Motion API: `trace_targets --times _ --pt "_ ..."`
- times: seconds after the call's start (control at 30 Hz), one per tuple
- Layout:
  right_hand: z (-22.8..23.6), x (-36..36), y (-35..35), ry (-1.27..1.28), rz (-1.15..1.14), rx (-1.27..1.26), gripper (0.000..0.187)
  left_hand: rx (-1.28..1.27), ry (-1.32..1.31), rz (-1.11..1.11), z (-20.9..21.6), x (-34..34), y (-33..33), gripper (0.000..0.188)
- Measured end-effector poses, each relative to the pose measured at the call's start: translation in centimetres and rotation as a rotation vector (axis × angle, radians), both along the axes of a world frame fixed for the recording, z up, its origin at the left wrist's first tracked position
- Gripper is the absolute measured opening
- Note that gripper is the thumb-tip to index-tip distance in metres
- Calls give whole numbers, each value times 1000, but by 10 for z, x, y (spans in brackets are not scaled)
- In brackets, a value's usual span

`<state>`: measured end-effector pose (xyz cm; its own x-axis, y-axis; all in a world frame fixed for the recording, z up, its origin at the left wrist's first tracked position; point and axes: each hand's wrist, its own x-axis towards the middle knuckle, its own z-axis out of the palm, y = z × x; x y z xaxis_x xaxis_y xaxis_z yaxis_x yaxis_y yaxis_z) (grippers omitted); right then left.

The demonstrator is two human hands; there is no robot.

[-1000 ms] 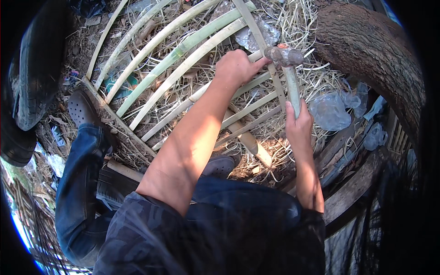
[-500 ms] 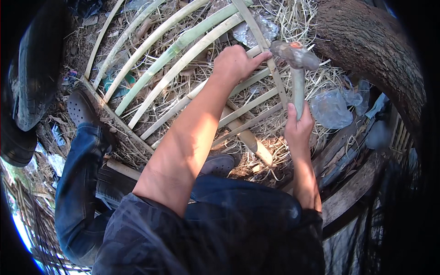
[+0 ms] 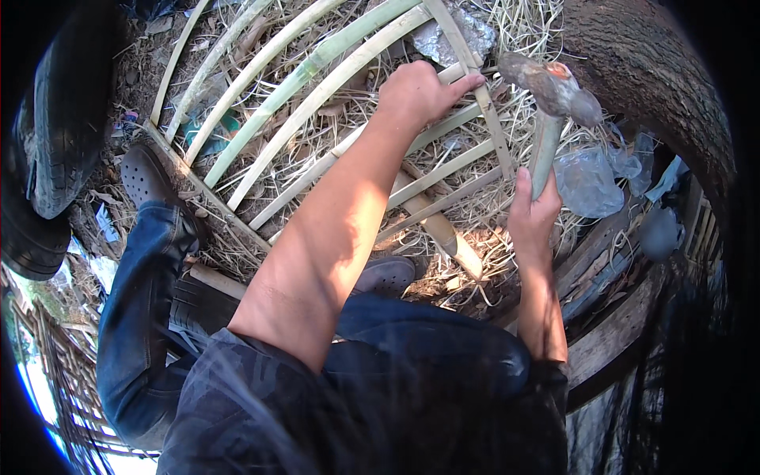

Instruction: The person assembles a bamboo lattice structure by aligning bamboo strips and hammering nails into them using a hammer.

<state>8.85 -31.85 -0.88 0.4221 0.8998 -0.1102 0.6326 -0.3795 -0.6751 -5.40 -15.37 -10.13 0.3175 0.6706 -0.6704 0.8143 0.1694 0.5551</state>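
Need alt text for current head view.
A person's right hand grips a hammer by its handle while the left hand holds a frame of pale slats near one edge. Straw-like shavings lie around it; a thick tree trunk is at upper right.

Support: the ground [image 3: 144, 89], brown soil strewn with dry leaves and pale curled shavings [image 3: 518, 28], thickest ahead of me to the right. Spread over it: a frame of bamboo slats [image 3: 321, 59], with a cut bamboo pole [image 3: 455, 247] passing partly beneath. Past the frame: a crumpled silvery lump [image 3: 457, 36]. Farther right: a clear plastic bag [image 3: 590, 186]. My perforated left shoe [image 3: 146, 178] rests beside the frame's near edge.
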Motion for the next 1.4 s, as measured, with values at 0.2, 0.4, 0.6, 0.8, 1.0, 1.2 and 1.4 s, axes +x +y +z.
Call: trace_targets --times 0.2,0.4,0.6,0.8,1.0,1.2,1.4 --pt "6 3 -2 -24 2 4 28 12 -21 15 5 6 0 94" --pt "12 2 5 4 -11 -171 27 12 -14 13 1 4 1 95" --pt "20 -2 12 0 -24 -208 25 -87 -39 39 -2 3 6 95" --pt "14 2 9 -106 61 -357 24 -73 -28 10 -4 -2 4 96" --pt "4 9 8 -104 55 -309 26 -99 -60 9 0 3 0 97" --pt "10 -11 -1 -23 5 -113 27 -111 -53 -5 0 -2 3 93" --pt "4 -3 -2 -42 17 -86 28 56 -23 -11 -4 1 -4 91"
